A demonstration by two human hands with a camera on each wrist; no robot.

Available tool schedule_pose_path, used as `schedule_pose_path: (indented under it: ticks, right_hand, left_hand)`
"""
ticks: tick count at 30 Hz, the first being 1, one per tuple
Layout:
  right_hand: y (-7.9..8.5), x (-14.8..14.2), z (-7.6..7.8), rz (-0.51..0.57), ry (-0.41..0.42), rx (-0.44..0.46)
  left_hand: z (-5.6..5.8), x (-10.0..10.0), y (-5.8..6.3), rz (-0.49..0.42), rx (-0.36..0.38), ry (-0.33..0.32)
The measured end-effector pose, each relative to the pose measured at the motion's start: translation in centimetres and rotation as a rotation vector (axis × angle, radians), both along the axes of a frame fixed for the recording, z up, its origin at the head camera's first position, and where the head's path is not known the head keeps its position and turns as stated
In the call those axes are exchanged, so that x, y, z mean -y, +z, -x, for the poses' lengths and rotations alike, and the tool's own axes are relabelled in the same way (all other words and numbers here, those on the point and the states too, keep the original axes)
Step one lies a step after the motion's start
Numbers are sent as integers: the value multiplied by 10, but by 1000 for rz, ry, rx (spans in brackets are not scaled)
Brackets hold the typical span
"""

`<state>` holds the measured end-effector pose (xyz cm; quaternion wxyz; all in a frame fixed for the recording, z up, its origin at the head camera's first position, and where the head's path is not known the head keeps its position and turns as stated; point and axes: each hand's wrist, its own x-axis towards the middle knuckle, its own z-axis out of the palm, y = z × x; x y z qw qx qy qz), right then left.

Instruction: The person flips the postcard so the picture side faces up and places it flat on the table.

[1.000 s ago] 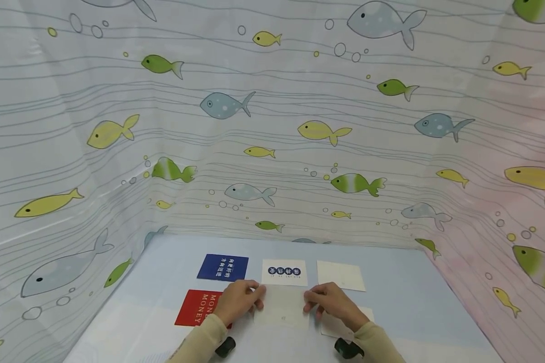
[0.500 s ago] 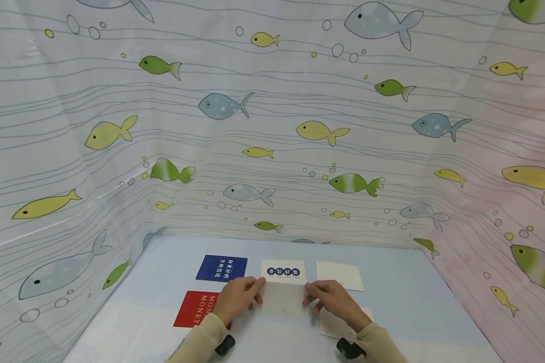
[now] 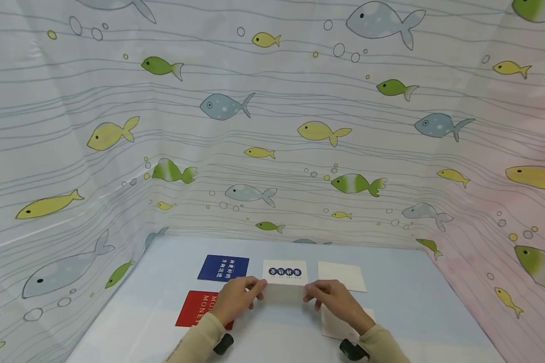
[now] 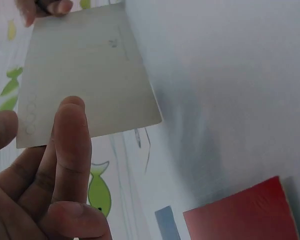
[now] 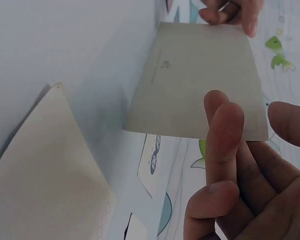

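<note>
A pale, off-white card (image 3: 285,292), postcard-like with faint small circles on its face, is held raised by both hands by its two side edges. In the head view it is tilted, so only a narrow strip shows. My left hand (image 3: 239,297) pinches its left edge. My right hand (image 3: 335,300) pinches the right edge. From the left wrist, the card's plain face (image 4: 100,65) shows with fingers in front of and behind it. A white card (image 3: 285,272) with blue circled characters lies just beyond the held card.
A blue card (image 3: 223,267) and a red card (image 3: 199,307) lie on the left. At the right are a blank cream card (image 3: 341,276) and a pale card (image 3: 338,325), partly under my right forearm. A fish-patterned sheet (image 3: 290,166) surrounds the pale table (image 3: 413,302).
The held card has tipped from showing its broad face to showing a thin strip, its near edge swinging away from view. Both hands have stayed at its sides with little shift.
</note>
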<state>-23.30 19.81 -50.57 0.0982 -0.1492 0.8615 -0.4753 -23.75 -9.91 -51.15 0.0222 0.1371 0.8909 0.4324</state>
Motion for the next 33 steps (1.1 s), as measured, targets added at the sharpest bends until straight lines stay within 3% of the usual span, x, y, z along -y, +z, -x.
schedule_pose_path:
  ticks: [9,14,20,25,33]
  right_hand:
    - [2,0,-7,-68,36,-48]
    - [2,-3,-16,-137,45,-97]
    - [1,-5,-23,-200,88,-155]
    - [-3,-4,-26,-209,150,-127]
    - [-13,1,-33,-300,195,-115]
  left_hand:
    - [-8,10,4,-14,58,-102]
    - [-14,11,8,45,73,-140]
    - [-20,10,10,159,72,-138]
    - [-24,10,6,269,14,-164]
    - [-28,9,-7,304,6,-212]
